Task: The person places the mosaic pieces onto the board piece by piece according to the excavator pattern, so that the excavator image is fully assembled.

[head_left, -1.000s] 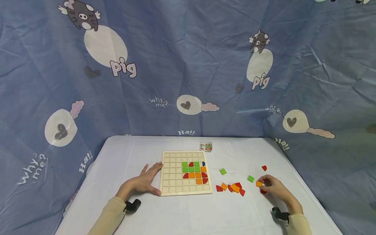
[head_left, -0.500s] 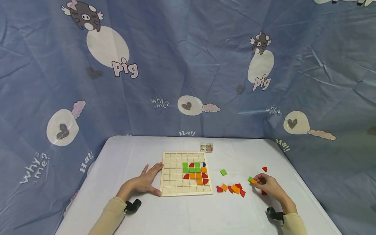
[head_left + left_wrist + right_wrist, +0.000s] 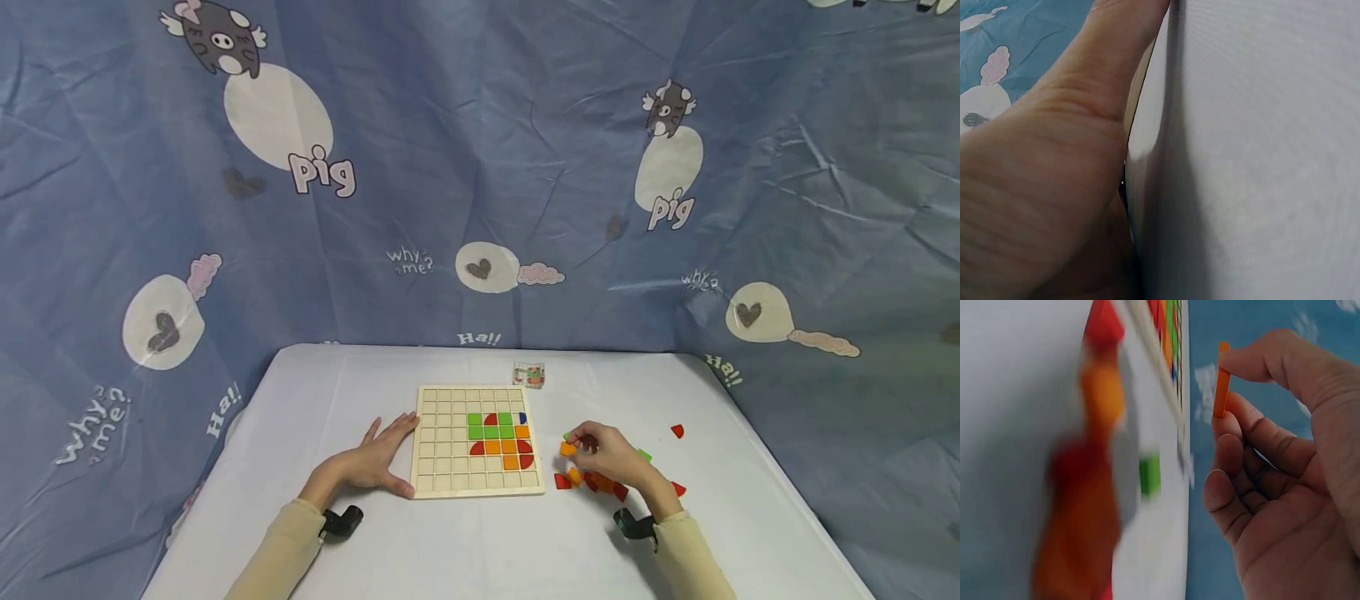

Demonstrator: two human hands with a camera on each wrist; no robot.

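A pale wooden grid board (image 3: pixel 442 454) lies on the white table, its right part filled with green, orange, red and blue tiles. My left hand (image 3: pixel 369 462) rests at the board's left edge, fingers spread and the thumb at the lower corner. Between thumb and fingertip my right hand (image 3: pixel 611 454) pinches an orange square tile (image 3: pixel 1222 380), raised just right of the board. Beneath and beside that hand lie loose red and orange tiles, partly hidden by it. A green tile (image 3: pixel 1150 475) lies on the table, mostly covered by the hand in the head view.
A small picture card (image 3: pixel 529 375) lies behind the board's far right corner. Farther right are a red quarter-round tile (image 3: pixel 678 431), another red tile (image 3: pixel 678 489) and a partly hidden green tile (image 3: pixel 645 455). A blue printed cloth (image 3: pixel 420 317) hangs behind the table.
My right hand has moved left with the orange tile, from the table's right side to near the board, over the loose tiles. The left hand stays at the board's edge.
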